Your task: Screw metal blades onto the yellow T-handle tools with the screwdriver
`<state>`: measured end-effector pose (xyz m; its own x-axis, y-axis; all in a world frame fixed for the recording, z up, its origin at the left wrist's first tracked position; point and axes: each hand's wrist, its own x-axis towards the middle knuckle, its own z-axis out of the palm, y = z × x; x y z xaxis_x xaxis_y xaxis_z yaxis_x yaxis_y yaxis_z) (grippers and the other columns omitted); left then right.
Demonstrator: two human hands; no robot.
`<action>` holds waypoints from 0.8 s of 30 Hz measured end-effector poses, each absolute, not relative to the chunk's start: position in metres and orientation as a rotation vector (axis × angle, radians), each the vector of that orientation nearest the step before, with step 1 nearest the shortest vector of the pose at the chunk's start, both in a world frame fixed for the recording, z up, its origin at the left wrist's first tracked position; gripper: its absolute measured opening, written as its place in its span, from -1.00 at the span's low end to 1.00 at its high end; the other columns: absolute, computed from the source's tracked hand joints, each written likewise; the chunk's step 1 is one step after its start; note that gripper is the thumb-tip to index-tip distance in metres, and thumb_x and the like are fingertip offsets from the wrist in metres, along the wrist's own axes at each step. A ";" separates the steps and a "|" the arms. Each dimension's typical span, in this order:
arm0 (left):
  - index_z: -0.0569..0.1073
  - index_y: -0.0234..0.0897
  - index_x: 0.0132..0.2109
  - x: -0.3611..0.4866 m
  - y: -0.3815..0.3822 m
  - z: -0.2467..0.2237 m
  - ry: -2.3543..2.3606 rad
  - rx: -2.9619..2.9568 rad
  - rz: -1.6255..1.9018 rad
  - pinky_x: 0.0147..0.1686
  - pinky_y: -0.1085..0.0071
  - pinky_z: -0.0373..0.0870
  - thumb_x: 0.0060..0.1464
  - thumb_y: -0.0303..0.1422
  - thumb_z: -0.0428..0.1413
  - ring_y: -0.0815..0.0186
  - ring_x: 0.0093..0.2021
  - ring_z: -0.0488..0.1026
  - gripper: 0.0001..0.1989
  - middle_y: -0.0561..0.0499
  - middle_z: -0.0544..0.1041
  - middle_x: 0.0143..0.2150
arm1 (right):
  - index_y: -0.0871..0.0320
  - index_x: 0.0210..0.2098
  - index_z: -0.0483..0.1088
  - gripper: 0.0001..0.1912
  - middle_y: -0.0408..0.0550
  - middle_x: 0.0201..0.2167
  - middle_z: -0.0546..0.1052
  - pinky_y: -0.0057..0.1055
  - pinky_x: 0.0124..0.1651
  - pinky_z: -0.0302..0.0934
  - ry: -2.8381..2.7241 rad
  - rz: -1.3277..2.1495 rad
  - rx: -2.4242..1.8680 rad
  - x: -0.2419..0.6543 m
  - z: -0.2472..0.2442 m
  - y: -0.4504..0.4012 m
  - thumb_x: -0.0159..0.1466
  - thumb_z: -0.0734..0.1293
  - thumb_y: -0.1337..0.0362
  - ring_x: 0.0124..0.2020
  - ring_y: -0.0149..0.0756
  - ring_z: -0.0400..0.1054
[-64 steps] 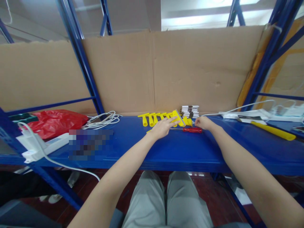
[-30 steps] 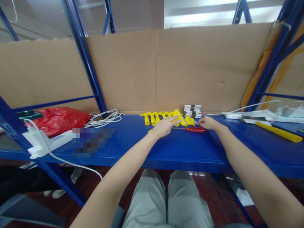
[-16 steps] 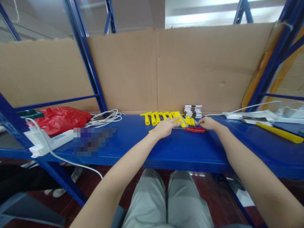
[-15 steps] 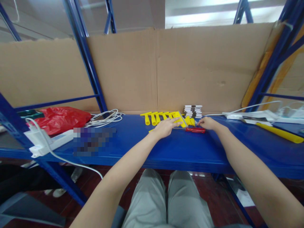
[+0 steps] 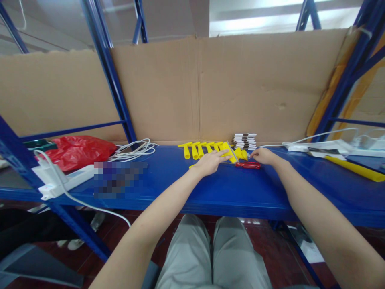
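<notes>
My left hand lies over a yellow scraper-like tool with a grey edge on its head, its fingers resting across it. A yellow end shows by the wrist; the part under the palm is hidden. My right hand is closed in a pinch beside several small yellow pieces; what its fingertips hold is too small to make out. A red-handled screwdriver lies between the hands, its shaft pointing left. Several T-shaped yellow tools stand in a row behind my left hand.
A stack of small white packets sits against the cardboard wall. Left lie coiled white cable, a red bag and a power strip. At right are a long yellow object and white cables. Blue posts frame the shelf.
Almost nothing differs. Both hands keep their places, and the whole view has shifted very slightly.
</notes>
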<state>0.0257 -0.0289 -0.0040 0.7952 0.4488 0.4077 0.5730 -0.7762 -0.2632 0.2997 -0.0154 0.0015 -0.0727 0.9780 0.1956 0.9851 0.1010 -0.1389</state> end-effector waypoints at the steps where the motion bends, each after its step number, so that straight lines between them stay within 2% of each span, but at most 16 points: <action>1: 0.30 -0.11 0.24 0.026 -0.029 -0.004 -0.769 -2.607 -0.453 0.07 0.22 0.32 0.08 -0.66 -0.13 0.20 0.12 0.37 -0.37 0.00 0.21 0.32 | 0.19 -0.30 0.58 -0.66 -0.05 -0.27 0.62 -0.50 -0.18 0.27 -2.126 -0.026 -1.928 0.298 0.003 -0.017 0.11 0.19 0.48 -0.27 -0.28 0.47; 4: 0.30 -0.12 0.24 0.026 -0.029 -0.004 -0.761 -2.605 -0.446 0.07 0.23 0.32 0.09 -0.65 -0.12 0.20 0.10 0.38 -0.39 -0.01 0.21 0.32 | 0.20 -0.31 0.57 -0.72 -0.03 -0.26 0.61 -0.47 -0.16 0.27 -2.105 0.100 -1.744 0.285 0.009 -0.021 0.17 0.21 0.36 -0.26 -0.28 0.45; 7: 0.29 -0.12 0.24 0.027 -0.029 -0.004 -0.754 -2.600 -0.451 0.08 0.25 0.32 0.11 -0.64 -0.12 0.22 0.10 0.39 -0.41 -0.01 0.20 0.33 | 0.19 -0.42 0.54 -0.73 0.00 -0.26 0.58 -0.43 -0.09 0.25 -2.133 0.245 -1.480 0.268 0.014 -0.025 0.18 0.23 0.21 -0.21 -0.26 0.42; 12: 0.27 -0.13 0.26 0.027 -0.028 -0.004 -0.732 -2.597 -0.437 0.08 0.27 0.31 0.11 -0.65 -0.12 0.25 0.13 0.36 -0.40 -0.02 0.20 0.33 | 0.16 -0.52 0.50 -0.68 -0.05 -0.30 0.55 -0.34 -0.06 0.23 -2.157 0.528 -1.247 0.250 0.014 -0.030 0.03 0.34 0.01 -0.24 -0.25 0.38; 15: 0.26 -0.13 0.26 0.026 -0.028 -0.004 -0.736 -2.588 -0.443 0.07 0.25 0.33 0.11 -0.64 -0.12 0.23 0.13 0.36 -0.40 -0.03 0.18 0.34 | 0.16 -0.55 0.49 -0.68 -0.06 -0.35 0.54 -0.32 -0.10 0.23 -2.037 0.649 -1.203 0.249 0.013 -0.032 -0.07 0.39 0.01 -0.28 -0.26 0.36; 19: 0.26 -0.13 0.27 0.026 -0.030 -0.004 -0.757 -2.582 -0.457 0.07 0.23 0.33 0.12 -0.63 -0.13 0.20 0.13 0.36 -0.40 -0.04 0.18 0.34 | 0.16 -0.50 0.50 -0.76 -0.05 -0.35 0.55 -0.34 -0.14 0.24 -1.759 0.712 -1.267 0.254 0.013 -0.032 -0.07 0.39 0.11 -0.29 -0.27 0.37; 24: 0.28 -0.11 0.25 0.025 -0.030 -0.003 -0.771 -2.598 -0.443 0.11 0.21 0.30 0.11 -0.65 -0.12 0.20 0.18 0.31 -0.39 -0.02 0.19 0.33 | 0.23 -0.39 0.53 -0.76 0.03 -0.32 0.57 -0.34 -0.20 0.26 -1.424 0.422 -1.536 0.285 0.012 -0.020 0.07 0.32 0.19 -0.26 -0.21 0.40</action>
